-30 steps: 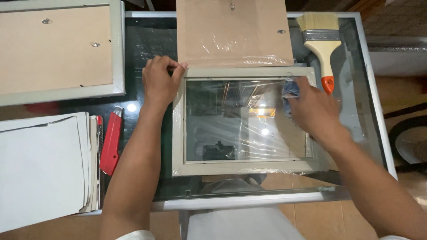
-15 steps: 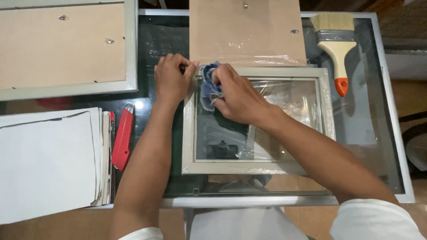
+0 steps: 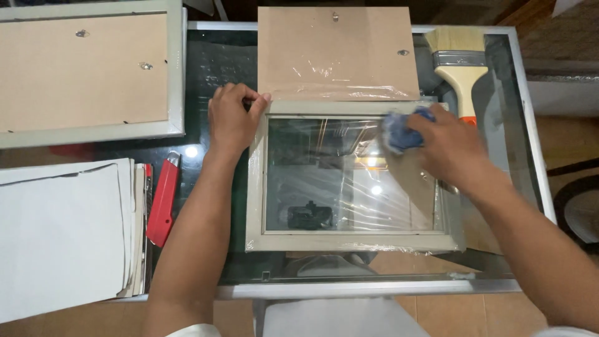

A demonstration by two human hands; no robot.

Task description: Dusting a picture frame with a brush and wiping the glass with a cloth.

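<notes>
A pale grey picture frame [image 3: 256,206] lies flat in the middle of the glass table, its pane covered with wrinkled clear film. My left hand [image 3: 232,118] presses down on the frame's upper left corner. My right hand [image 3: 446,146] grips a crumpled blue cloth [image 3: 399,132] and rests it on the pane near the frame's upper right corner.
A brown backing board [image 3: 337,53] lies just behind the frame. A second frame [image 3: 87,72] lies face down at the back left. A red utility knife [image 3: 163,200] sits beside a stack of white sheets [image 3: 62,237]. A wide paintbrush [image 3: 460,62] lies at the back right. The table's metal edge [image 3: 374,288] runs along the front.
My right hand has swept the blue cloth across the pane, from the right side to the upper left and back to the upper right. My left hand stays on the corner.
</notes>
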